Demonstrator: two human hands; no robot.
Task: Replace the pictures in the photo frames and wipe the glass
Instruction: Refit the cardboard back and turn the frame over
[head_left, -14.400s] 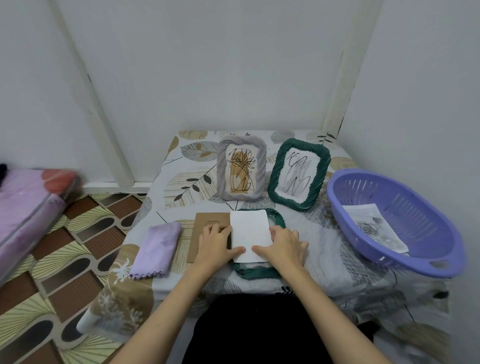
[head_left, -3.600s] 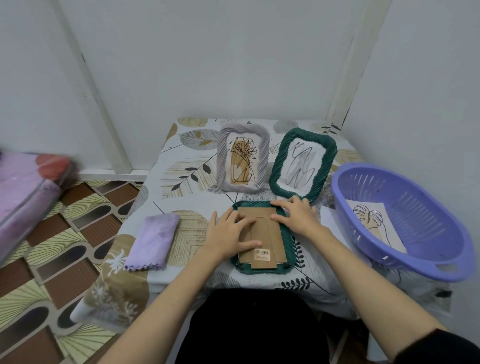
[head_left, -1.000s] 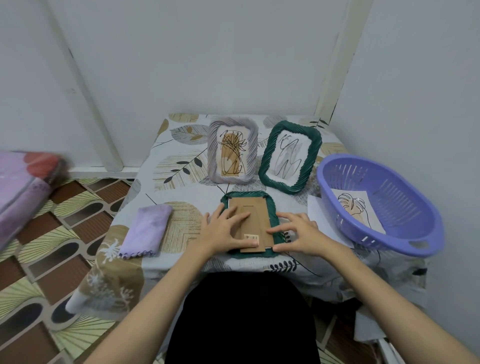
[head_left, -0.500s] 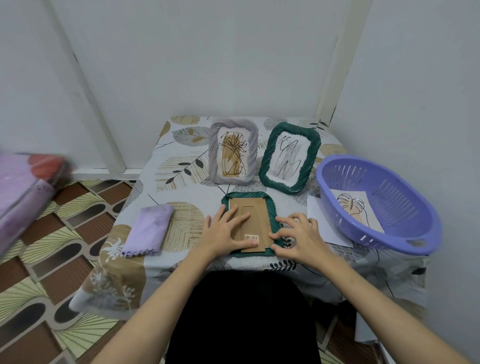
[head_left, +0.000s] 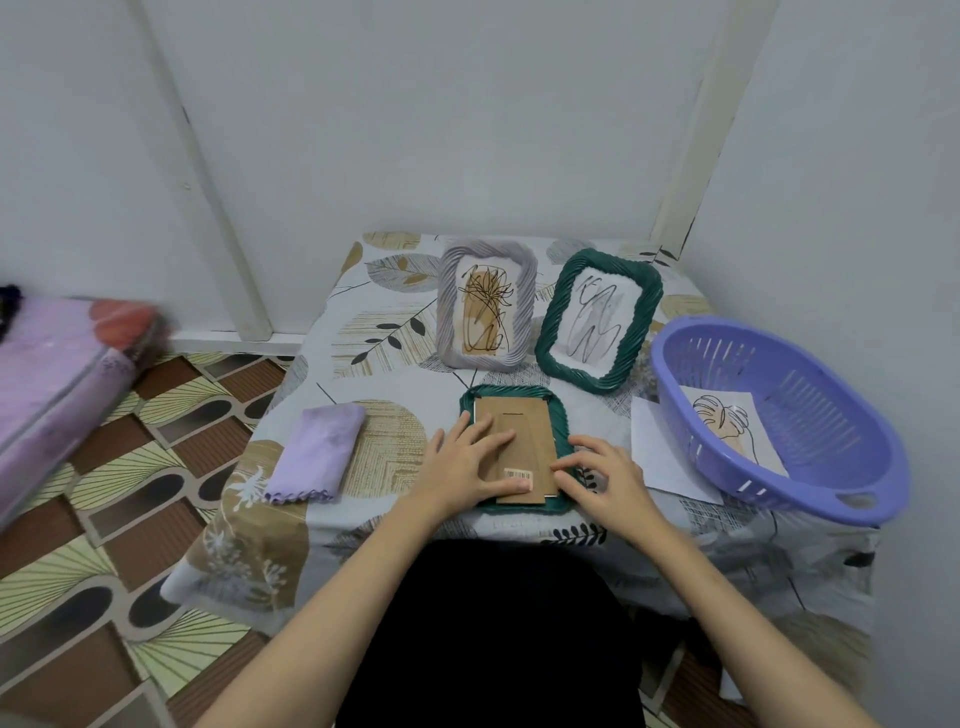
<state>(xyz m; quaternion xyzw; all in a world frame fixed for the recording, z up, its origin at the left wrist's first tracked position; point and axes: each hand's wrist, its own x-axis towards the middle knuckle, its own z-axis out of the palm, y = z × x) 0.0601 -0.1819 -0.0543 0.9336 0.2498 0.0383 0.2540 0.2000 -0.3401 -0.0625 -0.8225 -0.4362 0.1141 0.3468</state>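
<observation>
Since half a second ago barely anything shifted: the right hand (head_left: 605, 480) slid a touch closer in along the frame's right side, and the left hand (head_left: 470, 467) stayed put on the backing.

So right at the near edge of the table (head_left: 322, 525), the face-down green frame (head_left: 560, 415) lies flat with its brown backing board (head_left: 519, 431) seated in it. Left hand lies flat on the board's left part, fingers spread and straight, thumb stretched toward the barcode sticker (head_left: 518, 474). Right hand's fingers are bent, tips pressing at the frame's lower right rim and the board's edge, not wrapped around anything as far as I can tell.

Left of that, a folded lilac cloth (head_left: 317, 452) sits well apart from the frame. On the right, a white sheet (head_left: 660, 452) lies partly tucked under the purple basket (head_left: 779, 493), which has a leaf drawing (head_left: 727, 426) inside.

Further back, a grey frame (head_left: 524, 306) and a second green frame (head_left: 644, 332) stand side by side, both with line drawings in them.
</observation>
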